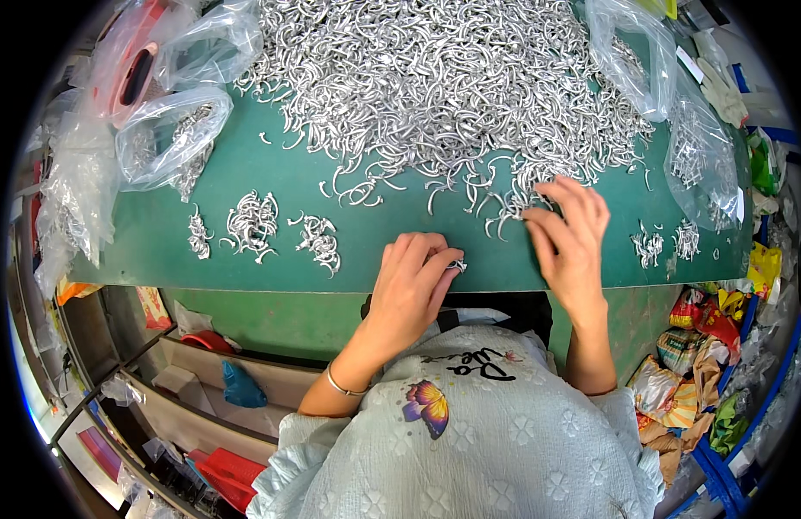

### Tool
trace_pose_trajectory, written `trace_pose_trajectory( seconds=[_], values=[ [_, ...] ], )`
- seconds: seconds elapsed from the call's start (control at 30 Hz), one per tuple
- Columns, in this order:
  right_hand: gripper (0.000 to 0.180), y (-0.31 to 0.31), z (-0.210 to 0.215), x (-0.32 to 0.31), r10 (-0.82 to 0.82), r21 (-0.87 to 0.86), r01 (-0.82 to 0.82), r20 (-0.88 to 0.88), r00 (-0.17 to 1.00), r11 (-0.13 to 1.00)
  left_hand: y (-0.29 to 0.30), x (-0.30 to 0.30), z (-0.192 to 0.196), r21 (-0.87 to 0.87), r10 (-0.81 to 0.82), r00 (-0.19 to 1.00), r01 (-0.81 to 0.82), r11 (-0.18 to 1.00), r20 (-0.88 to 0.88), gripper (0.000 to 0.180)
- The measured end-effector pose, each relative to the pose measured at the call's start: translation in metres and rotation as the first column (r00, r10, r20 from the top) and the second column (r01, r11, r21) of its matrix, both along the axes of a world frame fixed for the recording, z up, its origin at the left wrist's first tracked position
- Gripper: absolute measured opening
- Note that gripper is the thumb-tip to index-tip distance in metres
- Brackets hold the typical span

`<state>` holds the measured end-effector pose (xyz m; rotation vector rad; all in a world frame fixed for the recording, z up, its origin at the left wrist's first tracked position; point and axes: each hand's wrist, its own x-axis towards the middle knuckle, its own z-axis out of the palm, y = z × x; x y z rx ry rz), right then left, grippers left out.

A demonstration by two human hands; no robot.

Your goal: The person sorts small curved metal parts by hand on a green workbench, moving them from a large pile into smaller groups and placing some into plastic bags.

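Green tabletop (150, 259) spans the mid-frame, its near edge just above your shirt (452, 484), w/ a shelf of packets (677, 381) at lower R & a red bin (232, 476) at lower L. Top ctr of frame: big heap of curved silver pcs (452, 86), w/ loose ones straggling along its lower edge. Your L hand (406, 281), w/ a bracelet (344, 387) at the wrist, is at frame ctr, just inside the near edge; its grip is closed, fingertips pinching a small silver pc (458, 265) that pokes out at their R side. Your R hand (576, 246) is R of ctr, at the heap's lower R fringe; grip curled, thumb & fingers bent toward the pcs there, but can't tell if it's pinching one. L of your L hand: three small piles (252, 225), side by side & apart from the heap. Far R of the tabletop: two more little clusters (686, 240), near each other. Upper L: clear plastic bag (212, 97) w/ more silver bits inside. Upper R: an open clear bag (634, 95) by the heap, & below it a clear sack (699, 164) w/ small silver bits.
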<state>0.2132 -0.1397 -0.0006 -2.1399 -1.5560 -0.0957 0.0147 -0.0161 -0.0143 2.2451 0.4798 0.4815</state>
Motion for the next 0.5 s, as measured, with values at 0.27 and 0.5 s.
trace_pose_trajectory(
  seconds=[0.27, 0.5],
  values=[
    [0.026, 0.012, 0.0, -0.037, 0.006, -0.043, -0.014, -0.183, 0.983, 0.999, -0.002, 0.003, 0.001, 0.014, -0.003, 1.0, 0.003, 1.0, -0.001, 0.028],
    [0.023, 0.0, 0.006, -0.024, -0.127, -0.046, 0.124, -0.054, 0.99, 0.991, -0.003, 0.001, -0.002, 0.026, 0.008, 1.0, -0.009, 1.0, 0.014, 0.028]
  ],
)
